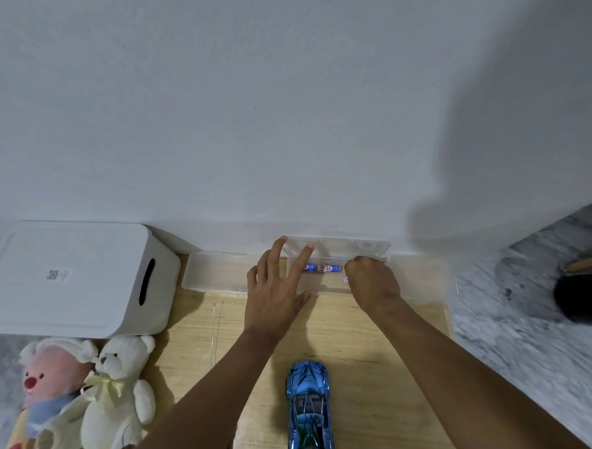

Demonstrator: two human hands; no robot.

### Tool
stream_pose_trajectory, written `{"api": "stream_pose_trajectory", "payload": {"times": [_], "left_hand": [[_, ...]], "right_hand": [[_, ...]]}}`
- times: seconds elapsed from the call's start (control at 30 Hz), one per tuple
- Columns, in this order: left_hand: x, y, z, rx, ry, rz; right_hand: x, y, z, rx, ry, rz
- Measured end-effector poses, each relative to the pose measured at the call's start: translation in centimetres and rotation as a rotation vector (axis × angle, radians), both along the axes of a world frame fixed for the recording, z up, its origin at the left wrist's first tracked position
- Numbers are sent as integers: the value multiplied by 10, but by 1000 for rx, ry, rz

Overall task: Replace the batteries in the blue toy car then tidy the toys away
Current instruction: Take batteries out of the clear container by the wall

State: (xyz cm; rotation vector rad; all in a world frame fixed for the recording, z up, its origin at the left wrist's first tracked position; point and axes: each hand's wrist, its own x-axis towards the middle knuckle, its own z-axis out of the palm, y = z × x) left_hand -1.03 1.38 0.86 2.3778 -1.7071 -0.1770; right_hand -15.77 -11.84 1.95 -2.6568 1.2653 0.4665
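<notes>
The blue toy car [309,410] lies on the wooden table [376,366], nose towards the wall, between my forearms. Against the wall stands a small clear battery case [338,249] with its lid raised and blue-and-red batteries [321,268] lying in a row inside. My left hand [277,292] is spread with straight fingers, and its fingertips press the raised lid at the case's left end. My right hand [370,283] reaches into the case's right end with curled fingers. A small blue-white bit of a battery shows under its thumb, and the rest of the grip is hidden.
A long clear plastic tray [213,271] runs along the wall under the case. A white storage box [72,278] lies on its side at the left. In front of it lie a pink plush toy [49,393] and a white teddy bear [121,393]. A marble surface [522,332] borders the right side.
</notes>
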Motion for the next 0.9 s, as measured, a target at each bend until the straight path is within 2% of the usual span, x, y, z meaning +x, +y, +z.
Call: {"api": "stream_pose_trajectory", "payload": {"times": [0.13, 0.23, 0.43, 0.6, 0.8, 0.9], "left_hand": [[0, 0, -1, -7, 7, -8], [1, 1, -4, -17, 6, -16], [1, 1, -4, -19, 15, -8], [0, 0, -3, -15, 43, 3], [1, 1, -8, -42, 35, 6], [1, 1, -6, -41, 37, 2]], "right_hand": [[-1, -1, 4, 160, -228, -96], [-4, 5, 9, 304, -375, -88], [7, 7, 2, 202, -178, -13], [13, 6, -8, 60, -182, 11], [21, 0, -9, 45, -90, -4], [22, -2, -4, 127, -70, 60]]}}
